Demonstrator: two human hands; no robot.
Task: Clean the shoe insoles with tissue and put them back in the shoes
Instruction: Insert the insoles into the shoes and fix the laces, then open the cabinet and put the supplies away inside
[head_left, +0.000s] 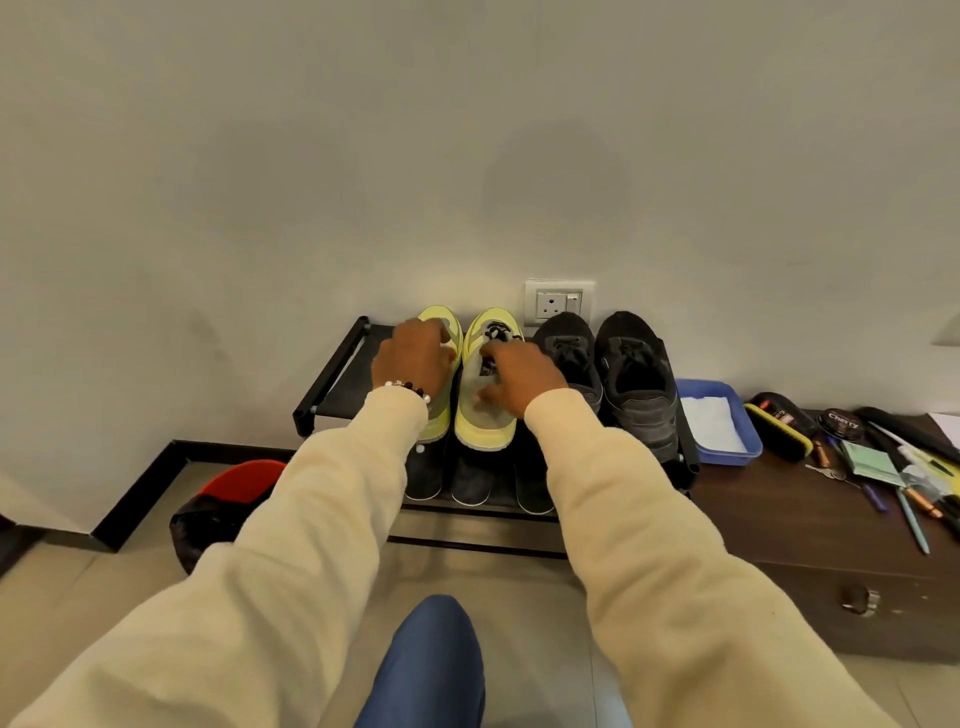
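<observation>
Standing side by side on the top shelf of a black shoe rack, two yellow shoes point toward the wall. Left hand lies over the left yellow shoe, fingers curled down across its top; whether it actually grips cannot be told. Right hand rests on the right yellow shoe, fingers bent at the laces and opening, firm hold not confirmed. Insoles are not distinguishable. Black shoes stand just beside, to the right. Further right, a blue tray holding white tissue sits on a dark cabinet with a shoe brush, polish tin and pens
</observation>
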